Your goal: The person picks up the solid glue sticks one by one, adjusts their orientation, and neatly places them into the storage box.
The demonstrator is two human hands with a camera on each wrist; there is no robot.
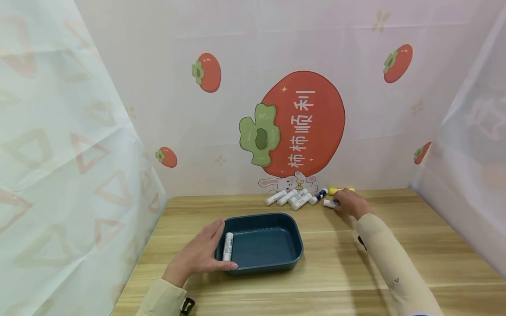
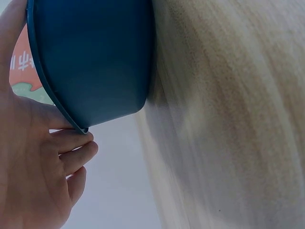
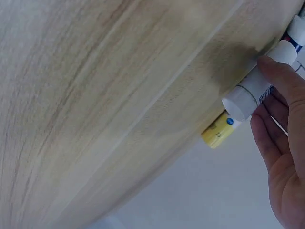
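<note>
My left hand (image 1: 199, 250) grips the left end of a dark blue-green tray (image 1: 262, 267), the thumb on its near rim and the fingers at the far left corner. In the left wrist view, the fingers (image 2: 76, 157) bend at the corner of the tray. One white glue stick (image 1: 228, 247) lies in the tray along its left wall. At the back of the table my right hand (image 1: 352, 204) pinches another white glue stick (image 3: 250, 90) between thumb and fingers. A yellow glue stick (image 1: 337, 191) lies just behind that hand.
To the left of my right hand lie a dark blue glue stick (image 1: 318, 196) and several white glue sticks (image 1: 301, 201). They sit on a wooden table (image 1: 328, 281) close to the back wall covering (image 1: 221, 118). Hanging sheets (image 1: 59, 153) close off both sides.
</note>
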